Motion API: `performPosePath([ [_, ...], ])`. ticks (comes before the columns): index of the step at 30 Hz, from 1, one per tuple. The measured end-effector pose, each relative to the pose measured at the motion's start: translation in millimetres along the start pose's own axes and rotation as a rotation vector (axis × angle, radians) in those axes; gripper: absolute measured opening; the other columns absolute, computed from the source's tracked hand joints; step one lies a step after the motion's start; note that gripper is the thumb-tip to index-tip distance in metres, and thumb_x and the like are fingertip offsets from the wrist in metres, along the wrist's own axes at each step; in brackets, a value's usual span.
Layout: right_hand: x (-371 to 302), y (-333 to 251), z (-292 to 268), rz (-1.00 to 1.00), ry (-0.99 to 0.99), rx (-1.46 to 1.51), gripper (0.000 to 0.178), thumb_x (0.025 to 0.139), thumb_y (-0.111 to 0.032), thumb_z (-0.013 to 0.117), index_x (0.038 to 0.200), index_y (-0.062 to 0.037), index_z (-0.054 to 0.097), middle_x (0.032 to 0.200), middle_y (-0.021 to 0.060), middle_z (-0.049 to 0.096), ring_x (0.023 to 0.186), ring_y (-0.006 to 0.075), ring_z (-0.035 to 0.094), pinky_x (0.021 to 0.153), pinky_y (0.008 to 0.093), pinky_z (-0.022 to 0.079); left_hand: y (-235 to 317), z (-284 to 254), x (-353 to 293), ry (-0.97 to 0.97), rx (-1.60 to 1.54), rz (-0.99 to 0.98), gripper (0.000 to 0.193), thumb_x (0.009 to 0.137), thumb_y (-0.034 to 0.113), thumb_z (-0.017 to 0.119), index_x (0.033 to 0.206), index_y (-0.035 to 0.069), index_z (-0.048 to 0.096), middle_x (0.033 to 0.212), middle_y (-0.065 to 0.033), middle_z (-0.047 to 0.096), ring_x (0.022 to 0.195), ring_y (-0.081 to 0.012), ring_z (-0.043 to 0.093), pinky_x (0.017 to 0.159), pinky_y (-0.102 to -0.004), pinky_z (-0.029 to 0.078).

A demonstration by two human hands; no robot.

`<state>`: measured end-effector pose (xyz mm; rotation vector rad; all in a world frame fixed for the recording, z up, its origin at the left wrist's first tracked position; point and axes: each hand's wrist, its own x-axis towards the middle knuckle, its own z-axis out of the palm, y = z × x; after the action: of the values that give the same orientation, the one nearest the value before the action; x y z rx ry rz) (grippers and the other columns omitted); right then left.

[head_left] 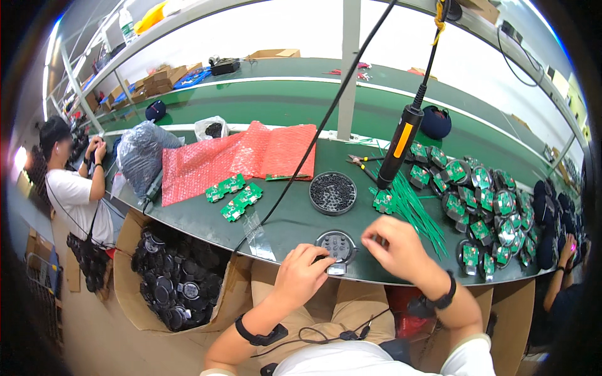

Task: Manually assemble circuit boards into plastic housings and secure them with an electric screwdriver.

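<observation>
A round black plastic housing (339,243) with small dark knobs on its face lies at the bench's front edge. My left hand (302,276) has its curled fingers on the near left rim of this housing. To the right, my right hand (396,245) hovers just off the housing with thumb and fingertips pinched together; whatever they may hold is too small to make out. Beyond the housing stands a round dish (333,193) full of small black parts. An electric screwdriver (401,146), black with an orange stripe, hangs above the bench on its cord.
Green circuit boards (242,202) lie by red bubble wrap (251,153). Green wires (411,210) and pliers (362,166) are right of the dish. Several housings with boards (483,207) pile up at right. A carton of black housings (179,282) stands below left. Co-workers are at both sides.
</observation>
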<state>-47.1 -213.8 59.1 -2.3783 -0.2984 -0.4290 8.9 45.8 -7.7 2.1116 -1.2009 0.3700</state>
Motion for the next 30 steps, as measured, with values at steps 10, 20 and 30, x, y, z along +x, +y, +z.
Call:
performPosePath([
  [10, 43.2, 33.9, 30.8, -0.199, -0.223, 0.056, 0.022, 0.092, -0.014, 0.079, 0.112, -0.0062, 0.076, 0.113, 0.0120, 0.075, 0.109, 0.0343, 0.071, 0.090, 0.0446, 0.059, 3.8, 1.4, -2.7, 0.003, -0.054, -0.068, 0.041, 0.077, 0.024, 0.091, 0.115, 0.011, 0.080, 0.120, -0.0083, 0.072, 0.114, -0.0335, 0.067, 0.096, -0.0466, 0.055],
  [20, 29.9, 43.2, 37.8, -0.221, -0.252, -0.036, 0.017, 0.087, -0.017, 0.083, 0.102, -0.0094, 0.077, 0.117, 0.0075, 0.071, 0.110, 0.0311, 0.067, 0.094, 0.0434, 0.057, -38.2, -57.8, 2.7, 0.475, 0.106, -0.385, 0.011, 0.086, -0.004, 0.079, 0.096, 0.002, 0.076, 0.092, -0.0112, 0.074, 0.084, -0.0259, 0.071, 0.073, -0.0348, 0.056],
  [30, 30.0, 47.7, 40.9, -0.207, -0.224, -0.009, 0.018, 0.088, -0.018, 0.085, 0.101, -0.0079, 0.077, 0.116, 0.0076, 0.073, 0.107, 0.0311, 0.068, 0.092, 0.0432, 0.057, -223.0, -105.4, 17.0, 0.188, 0.632, -0.703, 0.060, 0.084, 0.030, 0.091, 0.134, 0.003, 0.072, 0.127, -0.0194, 0.068, 0.119, -0.0411, 0.062, 0.105, -0.0499, 0.050],
])
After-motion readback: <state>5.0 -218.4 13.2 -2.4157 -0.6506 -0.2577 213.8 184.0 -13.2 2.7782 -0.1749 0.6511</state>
